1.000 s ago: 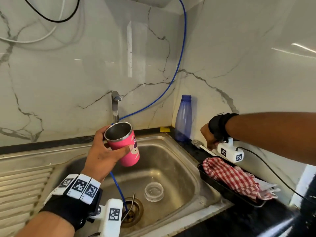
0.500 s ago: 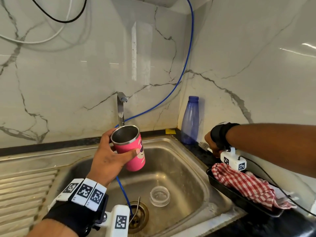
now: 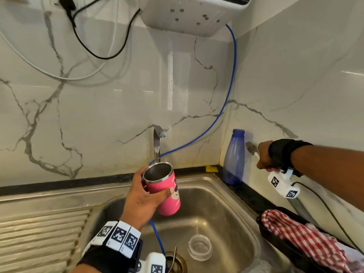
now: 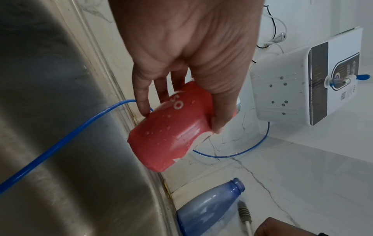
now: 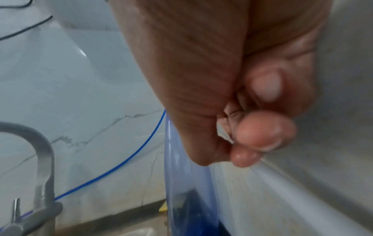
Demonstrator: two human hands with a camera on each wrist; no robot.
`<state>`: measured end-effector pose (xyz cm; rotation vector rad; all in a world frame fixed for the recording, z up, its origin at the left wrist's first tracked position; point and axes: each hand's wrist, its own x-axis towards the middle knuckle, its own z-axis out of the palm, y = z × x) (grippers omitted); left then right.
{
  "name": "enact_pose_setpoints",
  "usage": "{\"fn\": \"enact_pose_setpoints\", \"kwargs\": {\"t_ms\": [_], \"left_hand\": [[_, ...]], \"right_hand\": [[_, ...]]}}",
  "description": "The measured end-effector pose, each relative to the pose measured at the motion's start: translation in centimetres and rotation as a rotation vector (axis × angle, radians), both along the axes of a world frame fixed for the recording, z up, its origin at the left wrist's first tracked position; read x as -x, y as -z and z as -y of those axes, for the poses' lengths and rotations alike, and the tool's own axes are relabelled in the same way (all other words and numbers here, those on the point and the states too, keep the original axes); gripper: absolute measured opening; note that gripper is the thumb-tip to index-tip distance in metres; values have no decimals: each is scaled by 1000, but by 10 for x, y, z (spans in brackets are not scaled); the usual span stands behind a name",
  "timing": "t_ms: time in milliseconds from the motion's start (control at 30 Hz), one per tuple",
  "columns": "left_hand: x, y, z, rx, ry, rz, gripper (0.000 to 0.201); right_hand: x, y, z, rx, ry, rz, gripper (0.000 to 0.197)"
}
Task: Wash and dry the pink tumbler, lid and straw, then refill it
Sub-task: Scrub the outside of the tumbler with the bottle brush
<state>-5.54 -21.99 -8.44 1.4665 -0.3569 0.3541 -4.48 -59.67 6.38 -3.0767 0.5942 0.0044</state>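
Note:
My left hand [image 3: 146,196] grips the pink tumbler [image 3: 167,194] round its upper part, tilted with the steel mouth open, over the sink [image 3: 226,209] just below the tap [image 3: 157,142]. In the left wrist view the tumbler [image 4: 167,137] is wet with drops. My right hand [image 3: 263,156] is curled round a thin brush [image 3: 251,147] whose bristles point left, next to the neck of a blue bottle [image 3: 234,158]. A clear lid [image 3: 200,247] lies on the sink floor. A thin bent metal piece [image 3: 173,257] sticks out of the drain.
A blue hose [image 3: 226,99] runs from the white wall unit [image 3: 193,14] down behind the tumbler into the sink. A black tray [image 3: 275,239] with a red checked cloth [image 3: 305,239] sits on the right counter. The ribbed draining board [image 3: 39,233] is at the left.
My right hand has risen with the brush from near the tray to beside the blue bottle's neck. The left hand keeps the tumbler under the tap. The view has tilted up.

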Motion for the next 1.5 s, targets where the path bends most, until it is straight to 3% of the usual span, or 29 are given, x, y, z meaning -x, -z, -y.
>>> {"fn": "enact_pose_setpoints", "kwargs": {"t_ms": [233, 433, 600, 667, 733, 833, 900, 967, 1167, 1333, 1500], "left_hand": [[4, -8, -11, 74, 23, -16, 79], [3, -11, -15, 135, 39, -58, 95], [4, -20, -19, 231, 69, -105, 87], [4, -22, -22, 293, 89, -163, 81], [2, -24, -26, 377, 105, -227, 61], [-2, -24, -33, 471, 103, -284, 51], [0, -26, -39, 473, 89, -312, 59], [0, -25, -44, 465, 99, -327, 65], [-9, -23, -59, 505, 120, -336, 85], [-18, -16, -70, 534, 102, -373, 83], [-20, -9, -84, 439, 128, -400, 74]], "right_hand": [[3, -29, 5, -165, 36, 173, 19], [6, -33, 2, -208, 24, 268, 23], [28, -82, -36, 107, -147, 409, 38], [39, -99, -60, 98, -244, 546, 37], [44, -101, -89, -41, -379, 734, 33], [54, -75, -150, -445, -648, 908, 26], [57, -39, -192, -773, -795, 866, 19], [53, 3, -228, -882, -846, 792, 14], [17, 111, -258, -686, -978, 713, 19], [24, 130, -241, -400, -1088, 599, 42], [20, 129, -233, -216, -1116, 509, 45]]}}
